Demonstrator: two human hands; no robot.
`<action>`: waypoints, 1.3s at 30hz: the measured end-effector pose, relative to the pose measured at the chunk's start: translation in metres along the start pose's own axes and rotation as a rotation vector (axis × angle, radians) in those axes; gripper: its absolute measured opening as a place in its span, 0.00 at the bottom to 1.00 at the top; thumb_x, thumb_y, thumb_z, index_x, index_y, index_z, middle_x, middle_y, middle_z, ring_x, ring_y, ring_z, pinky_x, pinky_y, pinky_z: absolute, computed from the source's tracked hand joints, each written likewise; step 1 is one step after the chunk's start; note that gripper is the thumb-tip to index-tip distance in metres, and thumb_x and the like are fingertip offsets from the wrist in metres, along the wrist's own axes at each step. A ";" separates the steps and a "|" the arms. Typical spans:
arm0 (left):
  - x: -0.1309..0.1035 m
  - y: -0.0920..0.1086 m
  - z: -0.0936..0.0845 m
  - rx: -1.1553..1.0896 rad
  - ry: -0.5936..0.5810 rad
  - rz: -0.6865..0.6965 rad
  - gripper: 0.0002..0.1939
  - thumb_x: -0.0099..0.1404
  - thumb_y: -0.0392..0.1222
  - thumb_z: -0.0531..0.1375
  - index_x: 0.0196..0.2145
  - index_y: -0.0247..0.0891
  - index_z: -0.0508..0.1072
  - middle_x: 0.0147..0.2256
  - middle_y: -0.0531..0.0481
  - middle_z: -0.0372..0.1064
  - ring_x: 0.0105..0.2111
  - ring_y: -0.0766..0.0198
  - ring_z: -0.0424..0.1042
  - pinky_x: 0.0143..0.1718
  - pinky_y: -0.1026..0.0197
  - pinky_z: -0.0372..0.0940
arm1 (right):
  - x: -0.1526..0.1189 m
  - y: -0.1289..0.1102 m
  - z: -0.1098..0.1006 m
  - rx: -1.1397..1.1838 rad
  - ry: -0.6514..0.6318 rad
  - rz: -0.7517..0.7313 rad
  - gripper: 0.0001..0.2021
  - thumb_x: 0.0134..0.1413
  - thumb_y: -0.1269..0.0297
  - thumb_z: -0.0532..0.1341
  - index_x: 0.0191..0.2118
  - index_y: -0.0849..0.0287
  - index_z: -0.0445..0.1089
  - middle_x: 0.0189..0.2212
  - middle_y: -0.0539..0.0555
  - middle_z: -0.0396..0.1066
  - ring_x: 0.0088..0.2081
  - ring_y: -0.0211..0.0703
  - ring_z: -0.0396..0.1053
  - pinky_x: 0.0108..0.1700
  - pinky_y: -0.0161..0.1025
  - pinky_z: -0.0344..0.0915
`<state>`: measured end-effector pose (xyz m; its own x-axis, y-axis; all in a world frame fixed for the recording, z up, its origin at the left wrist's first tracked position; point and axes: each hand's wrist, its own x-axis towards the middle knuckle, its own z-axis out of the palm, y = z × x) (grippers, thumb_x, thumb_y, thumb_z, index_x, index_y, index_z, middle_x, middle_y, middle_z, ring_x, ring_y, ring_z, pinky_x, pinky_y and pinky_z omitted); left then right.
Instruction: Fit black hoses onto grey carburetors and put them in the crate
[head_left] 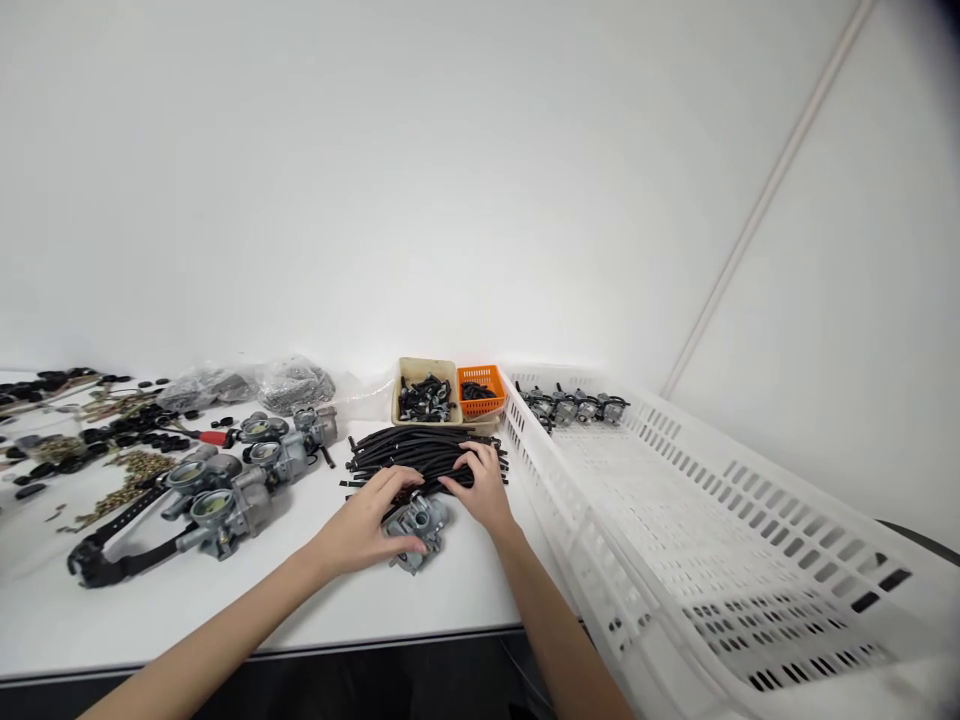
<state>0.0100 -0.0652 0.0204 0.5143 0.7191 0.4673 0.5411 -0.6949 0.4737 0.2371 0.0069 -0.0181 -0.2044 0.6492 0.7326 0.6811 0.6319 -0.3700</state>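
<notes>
A small grey metal carburetor (424, 522) sits on the white table in front of me. My left hand (367, 528) grips it from the left, thumb along its near side and fingers arched over its far side; the fingertips are partly hidden. Behind it lies a wide pile of black rubber hoses (420, 450). My right hand (484, 488) rests on the right part of this pile. Its thumb and fingers are curved but apart, touching the hoses, and no hose is lifted.
A white plastic crate (675, 520) on the right holds several carburetors (574, 405) at its far end. Behind the hoses stand a cream tray (397, 415) and an orange basket (489, 378) of black parts. More carburetors (225, 508), brass fittings (139, 475) and bagged parts (295, 383) lie left.
</notes>
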 end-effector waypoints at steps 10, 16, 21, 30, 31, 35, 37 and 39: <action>-0.005 -0.023 0.036 -0.534 -0.098 -0.085 0.74 0.31 0.52 0.75 0.66 0.46 0.33 0.63 0.34 0.48 0.62 0.45 0.51 0.62 0.43 0.45 | 0.003 -0.007 -0.006 -0.003 -0.108 0.009 0.10 0.47 0.56 0.67 0.33 0.54 0.69 0.49 0.57 0.67 0.54 0.54 0.60 0.60 0.58 0.48; -0.006 -0.028 0.041 -0.476 -0.112 -0.131 0.70 0.33 0.51 0.75 0.65 0.49 0.37 0.59 0.38 0.58 0.58 0.45 0.59 0.59 0.43 0.50 | 0.030 -0.019 -0.015 0.062 0.018 -0.015 0.06 0.56 0.59 0.60 0.35 0.54 0.70 0.46 0.56 0.69 0.50 0.49 0.64 0.55 0.47 0.58; -0.006 -0.025 0.040 -0.510 -0.121 -0.167 0.64 0.32 0.50 0.75 0.63 0.47 0.45 0.56 0.39 0.62 0.53 0.46 0.64 0.56 0.46 0.56 | 0.093 -0.014 0.002 -0.188 -0.021 -0.027 0.09 0.59 0.66 0.55 0.39 0.57 0.72 0.40 0.56 0.72 0.45 0.49 0.65 0.51 0.45 0.61; -0.006 -0.028 0.041 -0.526 -0.129 -0.194 0.65 0.31 0.47 0.75 0.63 0.47 0.45 0.53 0.40 0.65 0.52 0.46 0.66 0.55 0.46 0.57 | 0.144 0.023 0.050 -0.597 -0.239 0.006 0.13 0.50 0.77 0.55 0.34 0.62 0.78 0.41 0.69 0.71 0.44 0.59 0.63 0.42 0.52 0.63; -0.006 -0.028 0.041 -0.531 -0.130 -0.192 0.66 0.32 0.47 0.75 0.63 0.48 0.44 0.53 0.40 0.65 0.52 0.46 0.66 0.55 0.46 0.57 | 0.145 0.025 0.052 -0.591 -0.234 0.000 0.14 0.51 0.78 0.54 0.35 0.62 0.78 0.41 0.69 0.72 0.45 0.59 0.63 0.42 0.53 0.62; -0.006 -0.028 0.041 -0.533 -0.138 -0.187 0.65 0.33 0.47 0.75 0.64 0.47 0.44 0.53 0.40 0.65 0.52 0.46 0.66 0.55 0.46 0.57 | 0.143 0.027 0.055 -0.575 -0.212 -0.016 0.16 0.52 0.78 0.53 0.33 0.60 0.78 0.38 0.68 0.72 0.44 0.59 0.62 0.42 0.53 0.63; -0.005 -0.028 0.041 -0.521 -0.141 -0.188 0.65 0.33 0.47 0.75 0.63 0.46 0.44 0.53 0.40 0.66 0.52 0.46 0.66 0.54 0.47 0.57 | 0.142 0.026 0.051 -0.574 -0.198 -0.018 0.14 0.52 0.77 0.54 0.33 0.61 0.77 0.38 0.68 0.71 0.44 0.58 0.62 0.42 0.52 0.63; -0.005 -0.028 0.041 -0.494 -0.139 -0.189 0.64 0.34 0.46 0.74 0.63 0.47 0.44 0.52 0.40 0.66 0.51 0.46 0.67 0.53 0.47 0.59 | 0.141 0.024 0.044 -0.551 -0.158 -0.015 0.12 0.53 0.74 0.54 0.34 0.62 0.76 0.38 0.67 0.71 0.44 0.58 0.62 0.44 0.52 0.63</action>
<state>0.0192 -0.0491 -0.0259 0.5397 0.8030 0.2527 0.2728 -0.4508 0.8499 0.1938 0.1328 0.0511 -0.2905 0.7240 0.6256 0.9346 0.3551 0.0231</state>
